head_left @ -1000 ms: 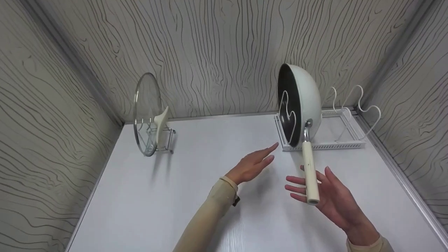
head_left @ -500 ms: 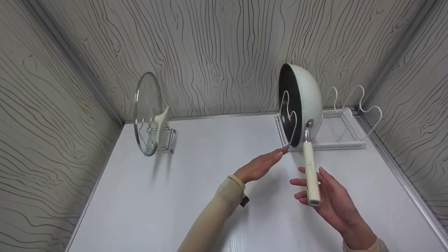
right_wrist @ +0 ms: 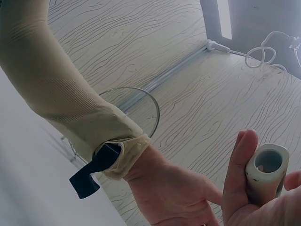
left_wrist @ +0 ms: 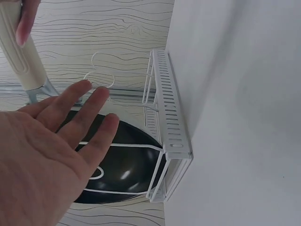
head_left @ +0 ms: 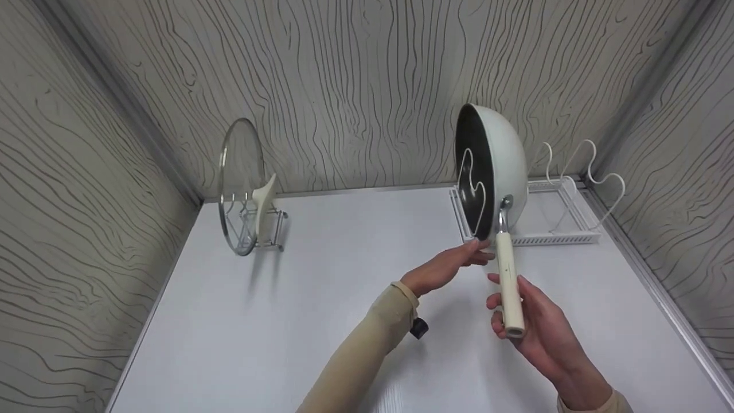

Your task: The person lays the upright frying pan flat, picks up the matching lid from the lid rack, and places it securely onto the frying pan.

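Observation:
A wok (head_left: pixel 507 155), white outside and black inside, stands on edge in a white wire rack (head_left: pixel 550 240). Its cream handle (head_left: pixel 509 281) points toward me. My right hand (head_left: pixel 547 335) is curled round the lower handle, fingers to its left and thumb to its right; the right wrist view shows the handle's hollow end (right_wrist: pixel 268 162) between thumb and fingers. Just below the wok's lower rim is my left hand (head_left: pixel 444 268), its fingers extended. In the left wrist view, the left fingers (left_wrist: pixel 77 115) overlap the black inside; contact cannot be told.
On the left a glass lid (head_left: pixel 241 189) with a cream knob (head_left: pixel 264 201) stands upright in a small metal rack (head_left: pixel 279 229). The white table (head_left: pixel 241 344) meets wood-grain panels (head_left: pixel 367 92) behind and at both sides. White wire dividers (head_left: pixel 608 180) rise at the rack's right.
My left hand has moved right and slightly up to the wok's lower rim. The right fingers have curled in round the handle from an open spread. Wok and lid stay put.

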Demonstrator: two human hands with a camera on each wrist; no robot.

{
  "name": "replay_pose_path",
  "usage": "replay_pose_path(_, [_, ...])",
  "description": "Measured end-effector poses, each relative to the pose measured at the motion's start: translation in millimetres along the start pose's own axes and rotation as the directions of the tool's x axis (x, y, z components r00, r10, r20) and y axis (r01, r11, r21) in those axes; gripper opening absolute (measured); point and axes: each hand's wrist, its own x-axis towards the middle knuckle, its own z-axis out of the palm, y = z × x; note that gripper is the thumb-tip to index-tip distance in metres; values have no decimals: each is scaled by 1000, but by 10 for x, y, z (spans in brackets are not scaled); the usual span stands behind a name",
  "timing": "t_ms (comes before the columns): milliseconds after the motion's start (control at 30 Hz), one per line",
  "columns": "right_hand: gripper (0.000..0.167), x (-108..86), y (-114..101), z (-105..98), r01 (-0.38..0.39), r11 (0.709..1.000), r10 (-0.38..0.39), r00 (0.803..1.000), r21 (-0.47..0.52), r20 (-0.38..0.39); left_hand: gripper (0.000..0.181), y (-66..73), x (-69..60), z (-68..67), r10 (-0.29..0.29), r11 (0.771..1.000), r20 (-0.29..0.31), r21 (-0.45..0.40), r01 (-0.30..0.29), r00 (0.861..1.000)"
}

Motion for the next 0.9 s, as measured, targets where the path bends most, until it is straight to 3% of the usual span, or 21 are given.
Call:
replay_pose_path(233, [49,10,1,16,7,1000,-7,1000,-19,-26,71,92,134,53,43,986,41,-165,-36,998])
replay_pose_path(400, [49,14,4,16,11,1000,-12,1000,-20,-29,65,137,231,129,89,951,67,-303,-65,994])
replay_pose_path(533, [47,15,7,15,16,1000,-16,1000,-11,-19,61,162,262,159,107,908,80,-414,-65,991])
replay_pose_path(700, [50,22,8,29,5,998,-8,999,-65,-54,58,198,273,162,99,870,56,-489,-60,993])
replay_pose_path(900, [58,24,14,47,-5,995,-4,996,-101,-85,55,299,283,186,44,862,15,-507,-31,999])
